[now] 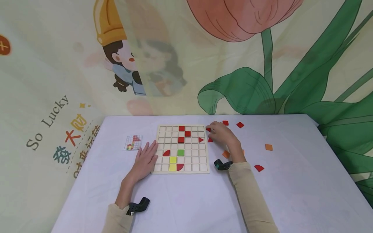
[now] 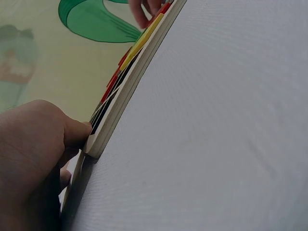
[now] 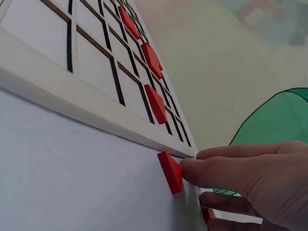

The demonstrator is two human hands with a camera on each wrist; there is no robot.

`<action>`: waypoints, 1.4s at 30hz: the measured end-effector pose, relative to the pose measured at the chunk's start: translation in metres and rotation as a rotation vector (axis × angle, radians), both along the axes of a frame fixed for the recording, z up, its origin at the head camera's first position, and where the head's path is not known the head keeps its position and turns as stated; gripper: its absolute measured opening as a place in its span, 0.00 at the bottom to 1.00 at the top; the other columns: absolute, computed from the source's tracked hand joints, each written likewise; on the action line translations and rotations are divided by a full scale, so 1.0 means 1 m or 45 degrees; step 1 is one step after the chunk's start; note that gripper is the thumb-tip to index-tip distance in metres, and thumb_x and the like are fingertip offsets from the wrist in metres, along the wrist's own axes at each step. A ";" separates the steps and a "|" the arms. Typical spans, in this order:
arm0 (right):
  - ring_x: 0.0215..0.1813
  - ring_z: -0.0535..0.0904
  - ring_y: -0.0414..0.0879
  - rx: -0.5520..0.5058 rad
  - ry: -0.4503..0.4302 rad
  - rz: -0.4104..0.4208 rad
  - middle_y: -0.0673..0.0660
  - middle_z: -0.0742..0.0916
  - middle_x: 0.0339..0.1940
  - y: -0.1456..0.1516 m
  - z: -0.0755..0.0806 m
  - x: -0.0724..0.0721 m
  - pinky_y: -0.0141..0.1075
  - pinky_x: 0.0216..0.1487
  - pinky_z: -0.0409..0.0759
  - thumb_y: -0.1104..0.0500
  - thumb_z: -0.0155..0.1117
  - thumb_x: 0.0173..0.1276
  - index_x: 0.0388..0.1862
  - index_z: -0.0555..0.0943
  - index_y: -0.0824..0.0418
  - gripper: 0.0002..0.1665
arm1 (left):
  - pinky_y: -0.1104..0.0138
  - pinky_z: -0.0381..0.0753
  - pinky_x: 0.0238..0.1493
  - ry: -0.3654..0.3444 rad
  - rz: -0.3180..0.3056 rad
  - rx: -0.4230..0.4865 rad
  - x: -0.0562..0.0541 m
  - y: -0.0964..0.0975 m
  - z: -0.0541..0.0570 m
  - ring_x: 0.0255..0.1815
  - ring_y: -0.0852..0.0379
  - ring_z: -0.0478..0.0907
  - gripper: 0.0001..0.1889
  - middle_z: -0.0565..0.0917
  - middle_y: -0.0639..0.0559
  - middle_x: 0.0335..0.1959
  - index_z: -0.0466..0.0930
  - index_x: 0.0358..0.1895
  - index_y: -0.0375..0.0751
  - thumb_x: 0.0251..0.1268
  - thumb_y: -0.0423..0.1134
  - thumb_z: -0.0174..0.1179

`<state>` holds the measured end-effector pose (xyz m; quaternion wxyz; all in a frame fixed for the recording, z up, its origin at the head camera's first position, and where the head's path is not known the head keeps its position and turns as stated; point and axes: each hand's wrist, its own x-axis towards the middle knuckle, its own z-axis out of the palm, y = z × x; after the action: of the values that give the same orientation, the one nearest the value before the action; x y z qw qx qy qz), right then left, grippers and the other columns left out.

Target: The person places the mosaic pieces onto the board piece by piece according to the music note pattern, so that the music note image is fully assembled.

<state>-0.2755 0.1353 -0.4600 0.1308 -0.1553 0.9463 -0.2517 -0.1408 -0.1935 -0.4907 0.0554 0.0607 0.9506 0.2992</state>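
A pale gridded board (image 1: 193, 162) lies mid-table with red, green and yellow tiles in several cells. My left hand (image 1: 144, 160) lies along its left side, fingers stretched out; in the left wrist view the thumb (image 2: 77, 132) touches the board's edge. Just off the board's upper right corner, my right hand (image 1: 222, 133) pinches a small red piece (image 1: 208, 129) at its fingertips, mostly covered by them. Directly below lies a red triangle (image 1: 210, 140); in the right wrist view this triangle (image 3: 171, 173) is close to the thumb.
A small pattern card (image 1: 133, 142) lies left of the board. Red squares (image 1: 240, 125), orange tiles (image 1: 268, 147) and a red quarter-circle (image 1: 259, 168) are scattered on the right of the white table (image 1: 186, 204). A printed curtain hangs behind.
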 end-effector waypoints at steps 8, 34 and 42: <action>0.62 0.75 0.54 0.026 0.039 -0.007 0.60 0.81 0.60 -0.002 0.000 0.001 0.46 0.64 0.78 0.65 0.62 0.67 0.60 0.80 0.62 0.21 | 0.42 0.31 0.77 -0.010 0.005 0.002 0.000 0.001 0.000 0.82 0.41 0.37 0.30 0.50 0.48 0.80 0.50 0.77 0.43 0.76 0.44 0.44; 0.50 0.78 0.52 -0.179 0.144 -0.123 0.59 0.82 0.49 -0.009 0.002 0.001 0.44 0.55 0.81 0.59 0.63 0.67 0.53 0.82 0.63 0.17 | 0.41 0.32 0.77 -0.005 0.002 -0.013 0.000 0.000 -0.001 0.82 0.41 0.38 0.30 0.50 0.48 0.80 0.51 0.77 0.43 0.76 0.45 0.43; 0.52 0.80 0.51 -0.284 0.190 0.009 0.58 0.83 0.49 -0.037 0.001 0.001 0.43 0.55 0.81 0.59 0.64 0.67 0.53 0.82 0.63 0.17 | 0.42 0.32 0.77 -0.008 0.000 -0.009 0.000 0.000 0.001 0.82 0.42 0.37 0.30 0.50 0.48 0.80 0.50 0.77 0.43 0.76 0.45 0.43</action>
<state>-0.2744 0.0979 -0.4591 0.0431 -0.1906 0.9189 -0.3426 -0.1408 -0.1932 -0.4897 0.0585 0.0594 0.9515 0.2960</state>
